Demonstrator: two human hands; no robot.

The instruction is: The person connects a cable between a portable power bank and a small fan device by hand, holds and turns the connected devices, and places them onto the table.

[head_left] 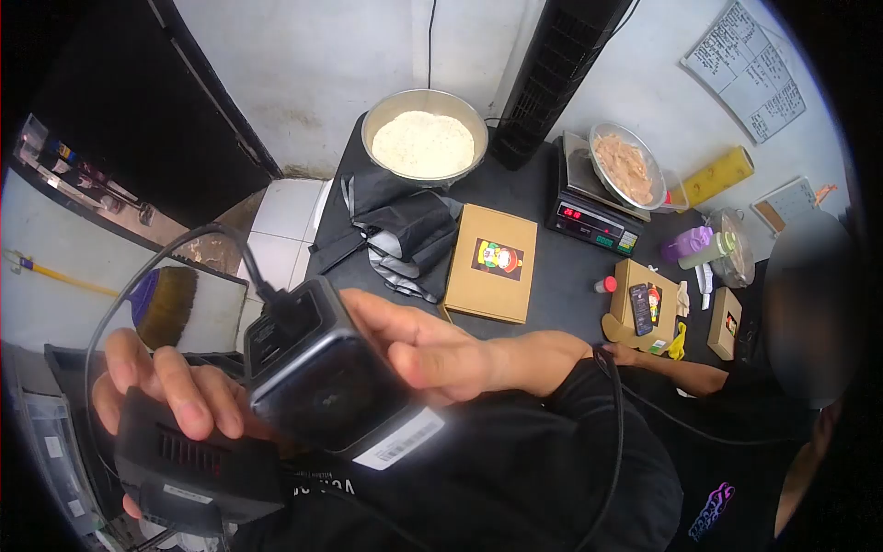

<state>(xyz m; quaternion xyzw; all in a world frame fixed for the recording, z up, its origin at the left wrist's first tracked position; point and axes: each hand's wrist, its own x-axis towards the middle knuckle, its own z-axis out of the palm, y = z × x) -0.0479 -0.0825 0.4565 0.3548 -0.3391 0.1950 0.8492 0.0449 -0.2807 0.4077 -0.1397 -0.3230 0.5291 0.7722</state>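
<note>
Close to the camera, my right hand [432, 354] reaches in from the right and grips a glossy black rounded device [336, 391]. A cable is plugged into its top, and a white barcode label [400, 440] sits at its lower edge. On the left, my left hand [179, 391] has its fingers curled over a black box [198, 465] with vent slots and a small label. The two devices are side by side, the box lower.
On the black table [561, 285] are a flour bowl [423, 143], black bag [405, 230], cardboard box [492, 262], scale [593, 221] under a bowl of meat [625, 170], bottles [708, 247] and a phone [641, 308]. Another person [736, 442] stands at right. A broom [166, 304] is at left.
</note>
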